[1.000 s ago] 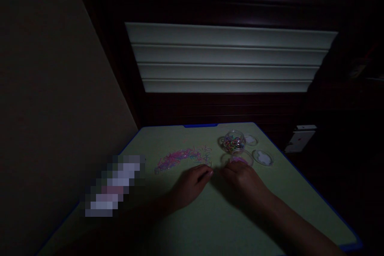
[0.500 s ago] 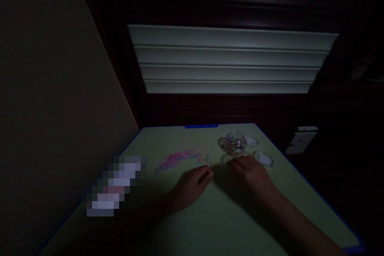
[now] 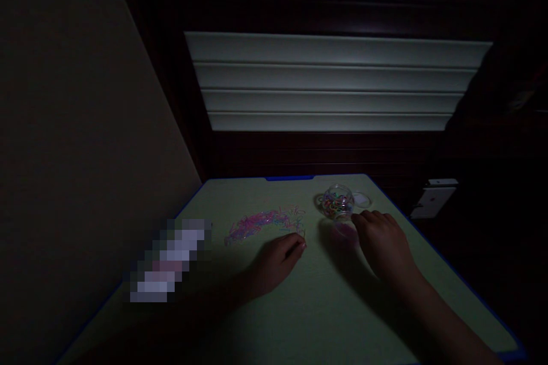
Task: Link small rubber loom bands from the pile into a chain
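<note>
My left hand (image 3: 280,262) rests low over the table, its thumb and index finger pinched together beside the right end of a spread pile of thin pink, purple and blue rubber bands (image 3: 257,223). Whatever sits in that pinch is too small and dark to make out. At the right edge of a small clear jar with pinkish contents (image 3: 345,234), my right hand (image 3: 383,242) has its fingers bent and drawn together; what they hold, if anything, is hidden. Just behind stands a round clear jar of multicoloured bands (image 3: 338,202).
A round clear lid (image 3: 362,200) lies right of the round jar. A blurred-out flat item (image 3: 169,262) lies at the left side of the blue-edged table (image 3: 334,308). A wall rises on the left, and a slatted panel (image 3: 325,82) stands behind.
My right hand has moved right, from in front of the small jar to its right edge, uncovering the jar's pinkish body and covering the nearer lid. My left hand stays pinched in place.
</note>
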{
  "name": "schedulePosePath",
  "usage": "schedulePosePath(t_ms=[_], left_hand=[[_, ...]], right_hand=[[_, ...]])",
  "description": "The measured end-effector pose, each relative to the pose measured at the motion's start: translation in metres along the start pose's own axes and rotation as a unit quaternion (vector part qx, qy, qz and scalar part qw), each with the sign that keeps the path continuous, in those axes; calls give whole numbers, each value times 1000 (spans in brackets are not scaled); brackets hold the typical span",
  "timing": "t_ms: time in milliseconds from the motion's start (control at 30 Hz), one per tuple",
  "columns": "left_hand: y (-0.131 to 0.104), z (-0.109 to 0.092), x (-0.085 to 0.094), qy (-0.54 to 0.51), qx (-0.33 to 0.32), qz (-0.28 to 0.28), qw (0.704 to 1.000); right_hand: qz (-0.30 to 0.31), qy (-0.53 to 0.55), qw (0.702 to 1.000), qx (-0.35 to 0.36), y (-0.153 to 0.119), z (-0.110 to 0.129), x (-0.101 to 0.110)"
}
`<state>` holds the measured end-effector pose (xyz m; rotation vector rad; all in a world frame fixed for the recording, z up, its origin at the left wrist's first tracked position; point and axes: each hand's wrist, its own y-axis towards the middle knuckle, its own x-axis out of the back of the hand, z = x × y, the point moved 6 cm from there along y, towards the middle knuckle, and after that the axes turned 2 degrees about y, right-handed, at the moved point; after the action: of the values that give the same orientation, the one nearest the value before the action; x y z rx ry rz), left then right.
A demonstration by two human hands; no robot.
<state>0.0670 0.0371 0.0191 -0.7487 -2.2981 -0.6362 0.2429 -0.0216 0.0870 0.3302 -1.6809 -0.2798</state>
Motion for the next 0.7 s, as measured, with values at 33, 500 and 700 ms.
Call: schedulePosePath(t_ms=[33,500,700], left_hand=[[0,1,0,1,1,0,1000],[4,11,5,41,-6,-28,999],[8,14,19,162,-36,-42,985]], right_hand=[[2,-3,1000,-1,0,0,-1],[10,-14,1000,-9,0,-1,-6],[5,-11,1000,0,-1,2,-4]])
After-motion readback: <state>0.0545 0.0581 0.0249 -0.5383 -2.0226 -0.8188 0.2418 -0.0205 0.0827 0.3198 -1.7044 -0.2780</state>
